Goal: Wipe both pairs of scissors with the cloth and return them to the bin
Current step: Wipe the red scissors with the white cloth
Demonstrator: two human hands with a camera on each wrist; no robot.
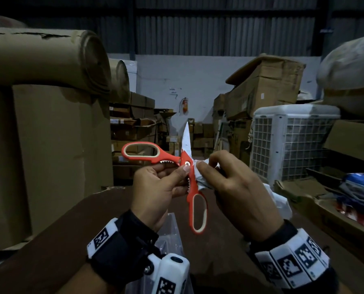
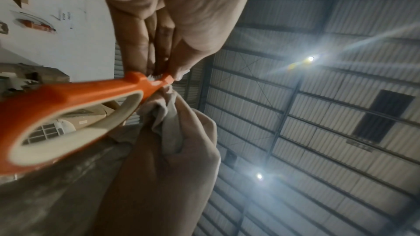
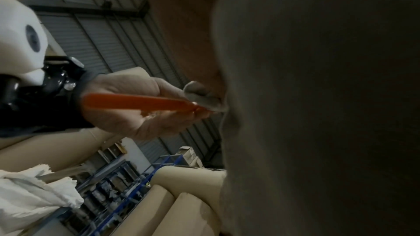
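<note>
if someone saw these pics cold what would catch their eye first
The orange scissors held up at the centre of the head view, opened wide with one blade pointing straight up. The left hand grips them near the pivot while the right hand presses a bunched white cloth against them from the right. Behind, big cardboard rolls loom at left in a dim warehouse.

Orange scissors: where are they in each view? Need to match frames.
Head: orange scissors centre, opened wide, one blade pointing up.
Left wrist: left side, a handle loop large in the foreground.
Right wrist: left of centre, seen edge-on.
Shared landmark: the cloth bunched at the pivot.
</note>
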